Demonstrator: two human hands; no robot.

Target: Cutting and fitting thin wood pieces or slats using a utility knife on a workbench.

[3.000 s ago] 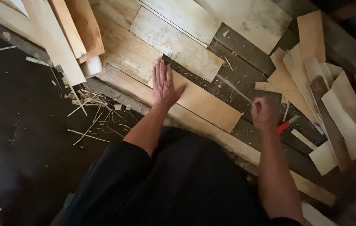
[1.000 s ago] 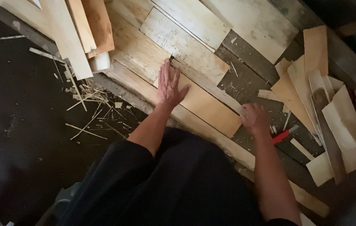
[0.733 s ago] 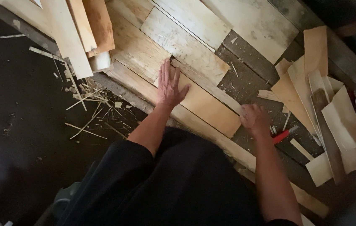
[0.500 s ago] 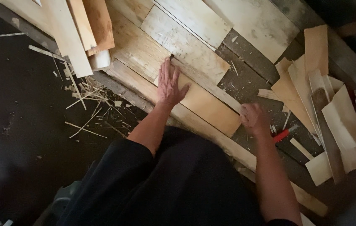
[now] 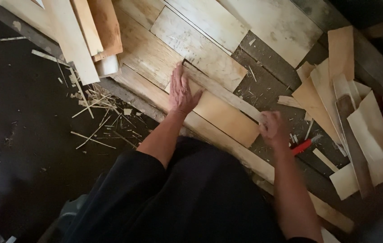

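The left hand (image 5: 181,92) lay open and flat on the narrow strip (image 5: 220,92); the right hand (image 5: 273,128) gripped its near end. The strip rested diagonally across the board (image 5: 227,118) (several floor planks (image 5: 200,47) already laid), not yet seated flush. Loose offcuts (image 5: 358,117) remained at the floor's right edge.

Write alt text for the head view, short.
Seen from above, a person's left hand presses flat on a pale floor plank while the right hand holds the end of a thin wood strip. A red tool and loose boards lie to the right.
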